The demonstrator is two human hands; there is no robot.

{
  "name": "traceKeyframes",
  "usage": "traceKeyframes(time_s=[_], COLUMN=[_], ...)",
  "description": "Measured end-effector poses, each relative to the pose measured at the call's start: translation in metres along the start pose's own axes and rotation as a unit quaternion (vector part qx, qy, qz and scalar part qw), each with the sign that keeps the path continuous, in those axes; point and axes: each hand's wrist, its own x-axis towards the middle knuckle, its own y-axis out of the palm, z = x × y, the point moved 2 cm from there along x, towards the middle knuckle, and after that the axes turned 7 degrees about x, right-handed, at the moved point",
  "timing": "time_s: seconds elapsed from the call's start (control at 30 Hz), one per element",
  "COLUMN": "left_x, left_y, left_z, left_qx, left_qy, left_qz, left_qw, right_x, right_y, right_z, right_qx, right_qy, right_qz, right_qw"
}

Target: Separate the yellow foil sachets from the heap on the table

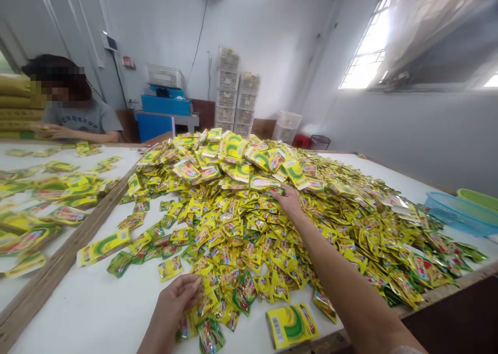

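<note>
My right hand (290,201) reaches into the middle of the pile, just below the flat yellow boxes (233,146). Its thumb and fingers close around a small green and red packet (277,191). My left hand (181,294) is low, at the near edge of the small yellow packets (229,240). Its fingers are curled and the fingertips pressed together; whatever they may hold is hidden. Between my arms, close to the table's front edge, lies one flat yellow box (292,325) with a green swirl. Another yellow box (104,246) rests beside the wooden divider.
A wooden divider (83,235) separates the white tabletop (78,302) from a section with more yellow boxes (70,188). Beyond it sits a co-worker (80,118). A blue basket (459,214) stands at the right. Stacked plastic crates (226,95) line the back wall.
</note>
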Motion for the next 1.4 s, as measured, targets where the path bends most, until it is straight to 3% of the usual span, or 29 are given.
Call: traceKeyframes(time_s=[0.13,0.43,0.57,0.67,0.77,0.83,0.97,1.07,1.23,1.4], left_x=[0.001,0.003,0.011,0.017,0.025,0.032,0.041,0.037,0.009,-0.020], left_y=[-0.001,-0.018,-0.027,-0.023,-0.009,-0.001,-0.003,-0.017,-0.041,-0.052], left_z=[-0.003,-0.013,-0.024,-0.036,-0.048,-0.053,-0.056,-0.053,-0.047,-0.038], left_qx=[0.014,0.109,0.211,0.309,0.394,0.404,0.306,0.222,0.201,0.131], left_qy=[0.003,0.082,0.143,0.181,0.222,0.230,0.227,0.254,0.235,0.205], left_qz=[-0.024,-0.094,-0.162,-0.176,-0.179,-0.188,-0.169,-0.145,-0.103,-0.061], left_qw=[1.000,0.986,0.953,0.917,0.874,0.865,0.909,0.930,0.945,0.968], right_x=[-0.017,-0.046,-0.080,-0.118,-0.147,-0.158,-0.161,-0.159,-0.162,-0.176], right_y=[0.018,0.065,0.092,0.109,0.112,0.107,0.088,0.076,0.079,0.099], right_z=[0.013,0.037,0.045,0.048,0.049,0.049,0.051,0.063,0.103,0.132], right_qx=[-0.068,-0.023,0.004,0.026,0.037,0.047,0.105,0.186,0.275,0.174], right_qy=[0.017,-0.083,-0.149,-0.135,-0.084,-0.033,0.089,0.125,0.031,-0.084], right_qz=[0.055,0.212,0.291,0.349,0.326,0.290,0.264,0.265,0.249,0.312], right_qw=[0.996,0.973,0.945,0.927,0.941,0.955,0.955,0.938,0.928,0.930])
